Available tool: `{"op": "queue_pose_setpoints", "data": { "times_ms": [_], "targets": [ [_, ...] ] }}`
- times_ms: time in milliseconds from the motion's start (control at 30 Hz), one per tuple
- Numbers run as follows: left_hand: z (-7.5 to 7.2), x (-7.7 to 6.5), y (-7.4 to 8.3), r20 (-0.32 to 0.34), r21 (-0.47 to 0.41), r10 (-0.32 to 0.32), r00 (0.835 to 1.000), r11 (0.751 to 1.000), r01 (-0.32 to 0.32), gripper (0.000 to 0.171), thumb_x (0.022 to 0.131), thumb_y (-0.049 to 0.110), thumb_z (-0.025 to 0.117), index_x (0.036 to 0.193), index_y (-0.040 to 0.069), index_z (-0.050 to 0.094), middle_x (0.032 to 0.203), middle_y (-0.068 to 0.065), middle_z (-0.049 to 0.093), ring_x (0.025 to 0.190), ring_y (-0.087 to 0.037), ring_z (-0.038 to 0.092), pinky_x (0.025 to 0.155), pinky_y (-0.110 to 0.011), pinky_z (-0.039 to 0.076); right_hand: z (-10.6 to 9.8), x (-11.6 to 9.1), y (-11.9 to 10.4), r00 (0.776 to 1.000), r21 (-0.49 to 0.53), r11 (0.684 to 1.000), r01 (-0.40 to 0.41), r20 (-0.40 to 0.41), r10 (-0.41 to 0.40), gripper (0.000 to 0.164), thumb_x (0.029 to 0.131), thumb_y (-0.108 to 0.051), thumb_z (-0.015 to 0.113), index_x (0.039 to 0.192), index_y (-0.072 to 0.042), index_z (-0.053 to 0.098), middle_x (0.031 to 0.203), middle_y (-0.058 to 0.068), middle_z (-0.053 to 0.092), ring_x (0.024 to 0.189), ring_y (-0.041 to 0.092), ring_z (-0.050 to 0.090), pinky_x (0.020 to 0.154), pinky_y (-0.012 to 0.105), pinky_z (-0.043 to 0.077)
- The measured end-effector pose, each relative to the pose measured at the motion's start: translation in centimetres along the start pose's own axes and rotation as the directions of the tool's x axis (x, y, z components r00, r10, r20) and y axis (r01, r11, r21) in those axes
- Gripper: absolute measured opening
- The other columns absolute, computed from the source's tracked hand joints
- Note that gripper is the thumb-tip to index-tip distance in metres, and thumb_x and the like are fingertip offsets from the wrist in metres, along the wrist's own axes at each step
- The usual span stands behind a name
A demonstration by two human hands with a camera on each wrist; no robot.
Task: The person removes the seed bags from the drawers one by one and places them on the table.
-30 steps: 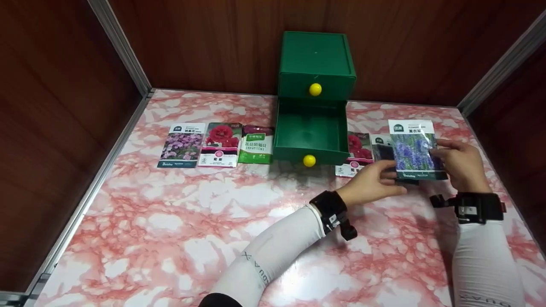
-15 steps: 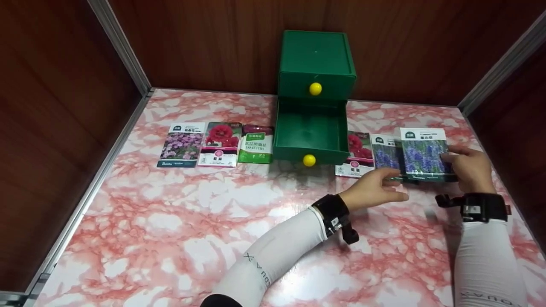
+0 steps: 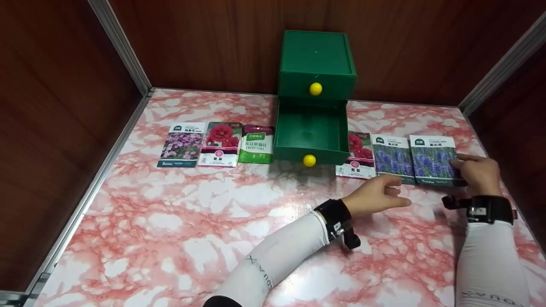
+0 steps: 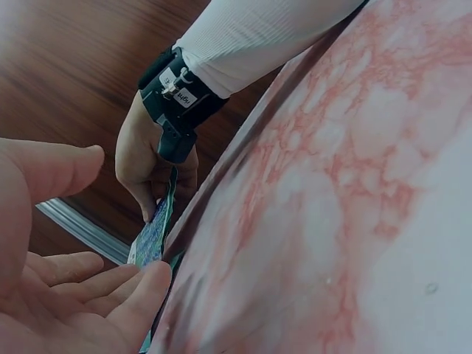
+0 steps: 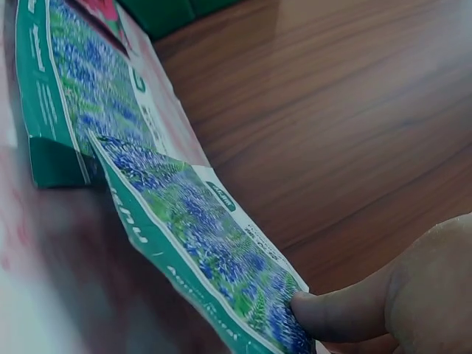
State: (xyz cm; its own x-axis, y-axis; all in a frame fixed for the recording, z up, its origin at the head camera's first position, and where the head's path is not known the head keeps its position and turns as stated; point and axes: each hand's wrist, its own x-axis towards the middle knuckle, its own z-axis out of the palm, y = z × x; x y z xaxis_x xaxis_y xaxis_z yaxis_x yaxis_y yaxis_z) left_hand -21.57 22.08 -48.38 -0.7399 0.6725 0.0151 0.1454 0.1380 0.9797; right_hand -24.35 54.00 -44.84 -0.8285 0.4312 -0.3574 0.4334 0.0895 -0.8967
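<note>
My right hand (image 3: 482, 172) pinches the right edge of a seed packet (image 3: 434, 160) with purple lavender-like flowers, thumb on its face. In the right wrist view that packet (image 5: 214, 236) slants up toward the thumb, its far corner at a matching seed packet (image 5: 92, 81). The matching packet (image 3: 392, 155) lies flat just left of it. My left hand (image 3: 375, 195) hovers near the lower edge of the matching packet, thumb and fingers apart. The left wrist view shows the left hand (image 4: 81, 287) holding nothing. A red-flower packet (image 3: 358, 157) lies further left, partly hidden by the drawer.
A green drawer unit (image 3: 316, 53) with yellow knobs stands at the back, its lower drawer (image 3: 311, 132) pulled out. Left of it lie a pink-flower packet (image 3: 181, 147), another red-flower packet (image 3: 219, 145) and a green-and-white packet (image 3: 257, 147). Wooden walls (image 3: 213, 47) enclose the table.
My right hand has moved right and down with its lavender packet, lowering it beside the matching packet, which is now uncovered. The left hand has shifted slightly down, away from the packets.
</note>
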Motion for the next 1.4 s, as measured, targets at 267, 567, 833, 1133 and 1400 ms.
{"op": "queue_pose_setpoints", "data": {
  "times_ms": [267, 567, 833, 1133, 1400],
  "targets": [
    [0.3, -0.3, -0.3, 0.032, -0.039, -0.021, 0.999, 0.999, 0.022, 0.069, 0.106, 0.031, 0.079, 0.164, 0.007, 0.052, 0.160, 0.002, 0.061, 0.138, -0.007, 0.063, 0.104, -0.016, 0.051, -0.4, 0.1, 0.5, 0.999, 0.031, 0.999, -0.032, 0.014, 0.031, 0.077, 0.108, -0.025, 0.074, 0.173, -0.005, 0.037, 0.083, -0.006, 0.071, 0.075, 0.014, 0.070, 0.063, 0.037, 0.065],
    [0.3, -0.3, -0.8, 0.034, -0.042, -0.007, 0.999, 0.999, 0.009, 0.068, 0.106, 0.030, 0.077, 0.164, 0.003, 0.052, 0.159, -0.001, 0.062, 0.138, -0.009, 0.063, 0.105, -0.016, 0.050, -0.3, 0.2, 0.9, 1.000, 0.067, 0.997, -0.027, 0.007, 0.027, 0.055, 0.105, -0.025, 0.080, 0.156, -0.017, 0.064, 0.085, -0.006, 0.071, 0.075, 0.014, 0.072, 0.062, 0.045, 0.066],
    [0.2, -0.3, -0.9, 0.032, -0.037, -0.009, 0.999, 0.999, 0.010, 0.069, 0.106, 0.030, 0.078, 0.163, 0.003, 0.052, 0.158, -0.001, 0.063, 0.138, -0.008, 0.063, 0.106, -0.016, 0.049, -0.3, 0.2, 1.2, 0.999, -0.004, 1.000, 0.004, -0.034, -0.004, 0.020, 0.104, -0.026, 0.078, 0.086, -0.034, 0.076, 0.080, -0.005, 0.069, 0.068, 0.016, 0.070, 0.056, 0.054, 0.065],
    [-0.3, -0.6, -0.7, 0.025, -0.029, -0.011, 1.000, 1.000, 0.012, 0.068, 0.106, 0.031, 0.078, 0.163, 0.004, 0.053, 0.159, 0.001, 0.063, 0.138, -0.008, 0.064, 0.105, -0.016, 0.050, 0.4, 0.1, 1.1, 0.986, -0.355, 0.932, 0.076, -0.114, -0.124, 0.060, 0.107, -0.038, 0.070, 0.150, 0.003, 0.061, 0.134, 0.014, 0.057, 0.094, 0.011, 0.058, 0.077, 0.024, 0.057],
    [-2.2, -1.3, 0.4, 0.047, 0.080, 0.063, 0.997, 0.995, -0.066, 0.070, 0.108, 0.032, 0.077, 0.165, 0.003, 0.049, 0.161, -0.006, 0.061, 0.140, -0.009, 0.062, 0.107, -0.014, 0.049, 1.4, -0.2, 0.2, 0.971, -0.412, 0.900, 0.145, -0.114, -0.209, 0.054, 0.108, -0.040, 0.066, 0.143, 0.001, 0.065, 0.112, 0.000, 0.062, 0.096, 0.013, 0.055, 0.084, 0.029, 0.049]
  ]
}}
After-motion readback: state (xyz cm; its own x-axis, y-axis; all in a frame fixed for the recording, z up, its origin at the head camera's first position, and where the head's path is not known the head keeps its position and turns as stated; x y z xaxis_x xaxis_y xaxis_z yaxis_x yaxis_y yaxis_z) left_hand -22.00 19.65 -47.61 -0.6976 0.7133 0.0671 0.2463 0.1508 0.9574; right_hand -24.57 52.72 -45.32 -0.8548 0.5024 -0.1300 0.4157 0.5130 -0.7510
